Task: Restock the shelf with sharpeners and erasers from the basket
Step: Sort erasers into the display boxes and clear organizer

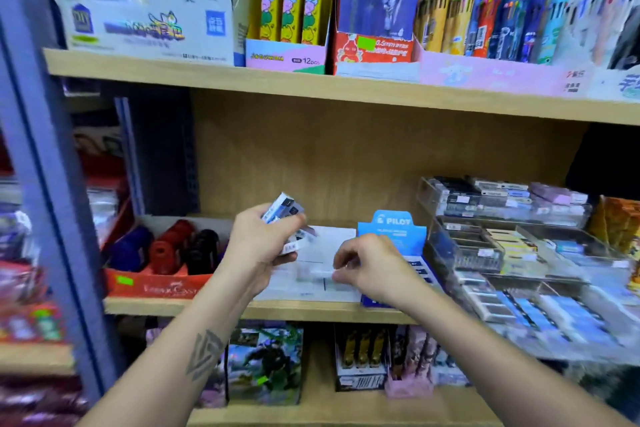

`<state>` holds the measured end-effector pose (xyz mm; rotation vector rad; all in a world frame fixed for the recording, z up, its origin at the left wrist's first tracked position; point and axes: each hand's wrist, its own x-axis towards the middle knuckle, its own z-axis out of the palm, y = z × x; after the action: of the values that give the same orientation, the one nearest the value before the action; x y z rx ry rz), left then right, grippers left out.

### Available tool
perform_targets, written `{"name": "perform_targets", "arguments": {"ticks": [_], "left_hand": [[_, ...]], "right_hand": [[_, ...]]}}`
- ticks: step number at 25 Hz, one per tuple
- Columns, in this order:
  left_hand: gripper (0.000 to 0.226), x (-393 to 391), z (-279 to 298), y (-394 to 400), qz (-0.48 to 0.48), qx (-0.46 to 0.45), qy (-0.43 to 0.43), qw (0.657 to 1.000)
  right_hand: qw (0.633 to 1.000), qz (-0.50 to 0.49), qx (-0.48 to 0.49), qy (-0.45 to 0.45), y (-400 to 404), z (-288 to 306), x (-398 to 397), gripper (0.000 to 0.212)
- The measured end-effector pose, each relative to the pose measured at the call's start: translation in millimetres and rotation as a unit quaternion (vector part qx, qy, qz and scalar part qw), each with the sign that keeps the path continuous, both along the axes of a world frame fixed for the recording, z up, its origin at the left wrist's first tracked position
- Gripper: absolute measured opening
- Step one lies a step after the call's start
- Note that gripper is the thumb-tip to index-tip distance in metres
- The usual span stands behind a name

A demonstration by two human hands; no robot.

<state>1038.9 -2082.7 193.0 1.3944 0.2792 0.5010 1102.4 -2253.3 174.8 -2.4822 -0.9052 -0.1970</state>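
My left hand (258, 243) is raised in front of the middle shelf (311, 310) and grips a small stack of wrapped erasers (284, 208) in blue, white and black sleeves. My right hand (372, 269) hovers over an open white display box (322, 253), its fingertips pinched together on something small and blurred that I cannot make out. To the right of that box stands a blue Pilot eraser box (393, 236). Clear acrylic trays (502, 246) further right hold rows of erasers. No basket is in view.
A red Faber-Castell box (156, 284) with blue, red and black sharpeners sits on the shelf's left end. The upper shelf (311, 87) carries pen and pencil boxes. The lower shelf (346, 406) holds more boxed goods. A blue-grey metal post (45, 163) stands at the left.
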Motion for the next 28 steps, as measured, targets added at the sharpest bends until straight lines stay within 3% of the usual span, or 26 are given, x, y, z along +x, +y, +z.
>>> {"name": "perform_targets", "arguments": {"ticks": [6,16,20,22,24,25,26,28], "left_hand": [[0.01,-0.5,-6.4,8.2,-0.015,0.033,-0.016,0.999],[0.005,-8.1,-9.5,19.3,-0.001,-0.01,-0.059,0.998],[0.011,-3.6,-13.3,13.3,-0.014,-0.046,-0.034,0.998],[0.014,-0.3,-16.1,11.0,-0.027,-0.069,-0.024,0.997],[0.019,0.2,-18.6,7.4,-0.044,-0.083,-0.013,0.995],[0.021,0.1,-19.5,4.1,-0.054,-0.086,-0.005,0.995],[0.022,0.4,-20.5,0.4,-0.063,-0.088,0.002,0.994],[0.021,2.0,-21.8,-6.4,-0.083,-0.1,0.017,0.991]], "right_hand": [[0.998,-0.029,-0.049,-0.012,26.2,-8.0,13.5,0.012],[0.997,-0.061,-0.033,-0.045,53.5,-30.3,26.6,0.009],[0.996,-0.047,-0.048,-0.059,47.4,-28.4,21.1,0.03],[0.994,-0.029,0.081,0.071,36.2,-13.7,15.5,0.04],[0.915,0.05,0.287,0.278,22.7,1.0,2.4,0.045],[0.881,0.083,0.342,0.317,16.1,5.1,-1.7,0.044],[0.878,0.099,0.353,0.306,10.4,8.0,-5.1,0.039],[0.911,0.079,0.331,0.232,3.4,8.4,-8.0,0.028]]}}
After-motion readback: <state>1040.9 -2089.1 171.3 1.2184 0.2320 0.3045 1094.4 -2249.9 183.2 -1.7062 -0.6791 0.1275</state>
